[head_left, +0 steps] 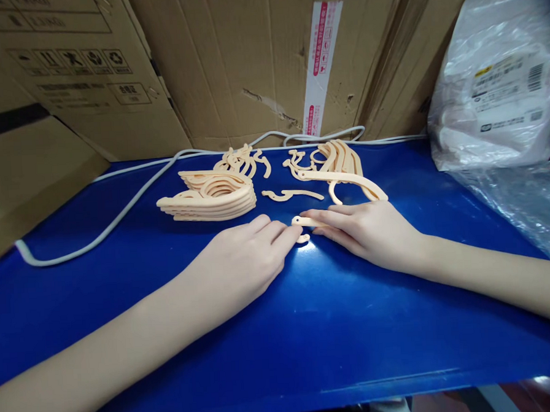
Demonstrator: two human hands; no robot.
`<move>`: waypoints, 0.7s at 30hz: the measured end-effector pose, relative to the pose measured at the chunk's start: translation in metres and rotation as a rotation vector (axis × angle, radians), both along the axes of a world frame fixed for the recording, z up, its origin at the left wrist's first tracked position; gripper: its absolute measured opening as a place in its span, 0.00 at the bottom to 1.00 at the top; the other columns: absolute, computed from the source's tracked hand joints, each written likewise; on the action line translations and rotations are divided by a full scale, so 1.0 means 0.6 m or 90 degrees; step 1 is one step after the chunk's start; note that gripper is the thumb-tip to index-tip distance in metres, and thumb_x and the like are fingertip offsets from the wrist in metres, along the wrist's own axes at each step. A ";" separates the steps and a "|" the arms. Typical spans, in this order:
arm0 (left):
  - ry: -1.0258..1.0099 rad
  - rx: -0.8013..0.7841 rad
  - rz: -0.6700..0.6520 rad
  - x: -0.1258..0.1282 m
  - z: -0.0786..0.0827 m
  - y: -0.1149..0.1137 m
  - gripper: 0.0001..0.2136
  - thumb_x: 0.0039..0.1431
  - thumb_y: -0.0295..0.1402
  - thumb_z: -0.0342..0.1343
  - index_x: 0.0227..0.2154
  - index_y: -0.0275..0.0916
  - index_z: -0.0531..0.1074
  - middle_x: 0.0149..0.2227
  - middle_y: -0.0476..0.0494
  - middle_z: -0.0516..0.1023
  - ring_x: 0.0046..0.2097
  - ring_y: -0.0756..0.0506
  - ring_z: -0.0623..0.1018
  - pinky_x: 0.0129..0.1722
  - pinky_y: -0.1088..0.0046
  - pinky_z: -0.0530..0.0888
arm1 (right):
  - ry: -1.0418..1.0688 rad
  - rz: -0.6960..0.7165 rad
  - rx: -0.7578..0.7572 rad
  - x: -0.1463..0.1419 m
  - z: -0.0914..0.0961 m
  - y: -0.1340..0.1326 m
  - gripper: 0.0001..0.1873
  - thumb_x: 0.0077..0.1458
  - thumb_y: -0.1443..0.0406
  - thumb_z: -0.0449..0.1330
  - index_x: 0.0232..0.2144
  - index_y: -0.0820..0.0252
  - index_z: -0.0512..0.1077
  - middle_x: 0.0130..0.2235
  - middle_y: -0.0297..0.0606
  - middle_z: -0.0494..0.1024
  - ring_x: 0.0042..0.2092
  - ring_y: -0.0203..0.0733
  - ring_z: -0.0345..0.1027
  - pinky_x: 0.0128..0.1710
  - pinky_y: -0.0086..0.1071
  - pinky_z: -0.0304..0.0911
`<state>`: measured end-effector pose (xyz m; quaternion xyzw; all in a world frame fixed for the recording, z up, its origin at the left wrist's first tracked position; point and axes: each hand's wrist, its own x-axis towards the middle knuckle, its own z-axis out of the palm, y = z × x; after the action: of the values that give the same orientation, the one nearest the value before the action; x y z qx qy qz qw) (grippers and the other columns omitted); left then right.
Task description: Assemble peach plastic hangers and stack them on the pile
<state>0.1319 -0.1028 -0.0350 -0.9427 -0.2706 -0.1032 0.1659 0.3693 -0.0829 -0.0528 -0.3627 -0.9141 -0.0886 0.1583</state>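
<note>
Landmark: small peach part (306, 221), lying on the blue table (309, 327) between the two hands; all places below are read off it.
Cardboard box (29, 176): far left of the part, sitting on the table's left end.
White cable (118, 209): left of the part, running from the table's left edge back toward the cartons behind.
Left hand (245, 260): just left of the part, palm down on the table, fingers straight and pressed together; the fingertips (291, 231) touch the part's left end. Nothing is held.
Hanger stack (210, 198): behind and left of the part, flat peach pieces piled neatly, close to the left hand's knuckles.
Hook pile (245, 160): further back, behind the stack, loose curved pieces.
Loose hook (293, 194): directly behind the part, lying alone, apart from it.
Right hand (371, 233): just right of the part, palm down, fingers stretched over the part's right end. Thumb hidden; cannot tell if it pinches or only presses.
Second hanger pile (340, 164): behind and right of the part, fanned out untidily.
Plastic bag (494, 90): far right and behind, labelled, resting against the cartons.
</note>
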 end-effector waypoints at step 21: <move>-0.130 -0.126 0.146 -0.009 0.004 0.011 0.15 0.71 0.38 0.39 0.44 0.37 0.68 0.40 0.44 0.77 0.40 0.43 0.77 0.34 0.70 0.69 | -0.003 0.052 -0.004 0.009 0.004 0.007 0.18 0.67 0.61 0.50 0.54 0.58 0.72 0.41 0.37 0.82 0.37 0.38 0.77 0.34 0.29 0.67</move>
<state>0.1266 -0.0963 -0.0323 -0.9020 -0.4006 -0.1513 0.0544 0.3747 -0.0787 -0.0507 -0.3254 -0.9287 -0.0801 0.1586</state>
